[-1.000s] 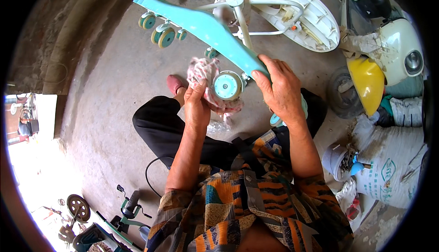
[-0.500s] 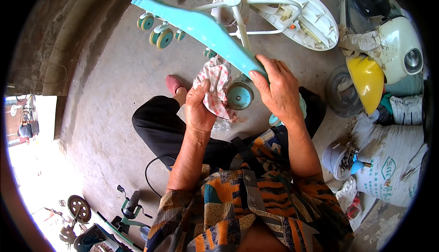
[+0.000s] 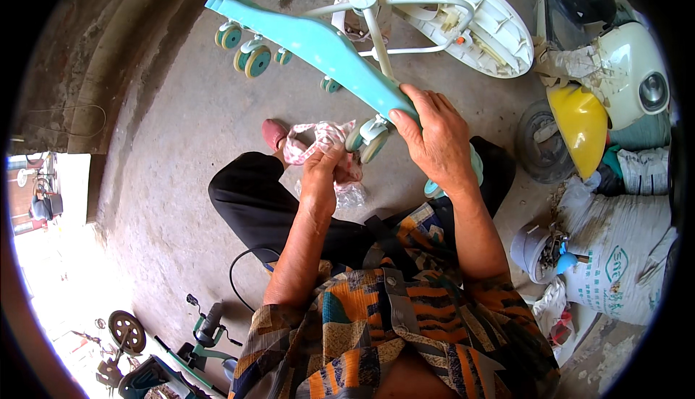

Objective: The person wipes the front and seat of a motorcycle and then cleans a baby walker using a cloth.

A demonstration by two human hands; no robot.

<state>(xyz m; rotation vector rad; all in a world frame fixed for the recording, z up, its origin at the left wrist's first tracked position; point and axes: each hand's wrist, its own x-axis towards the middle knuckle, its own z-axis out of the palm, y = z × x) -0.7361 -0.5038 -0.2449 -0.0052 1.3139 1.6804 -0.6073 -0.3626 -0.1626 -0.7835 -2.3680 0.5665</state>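
A turquoise plastic base [image 3: 304,40], like that of a baby walker, is tilted up in front of me with caster wheels along its underside. My right hand [image 3: 439,142] grips its near right end, thumb on one face and fingers over the edge. In my left hand [image 3: 319,178] is a crumpled white cloth [image 3: 329,135] with a pink pattern, pinched between thumb and fingers. The cloth lies against or just beside the nearest twin caster [image 3: 369,140]; actual contact is hard to tell. Farther along the base hangs another twin caster [image 3: 253,61].
White tubing [image 3: 427,1] joins the base to a white oval plastic piece [image 3: 481,26] beyond. To the right are a yellow plastic shell [image 3: 577,127], a white bucket [image 3: 532,253] and a stuffed white sack [image 3: 615,265]. Clear plastic [image 3: 349,196] lies between my legs.
My left hand has drawn slightly down, and the cloth has spread leftward off the near caster. That caster has swivelled from face-on to edge-on. The base has shifted slightly left.
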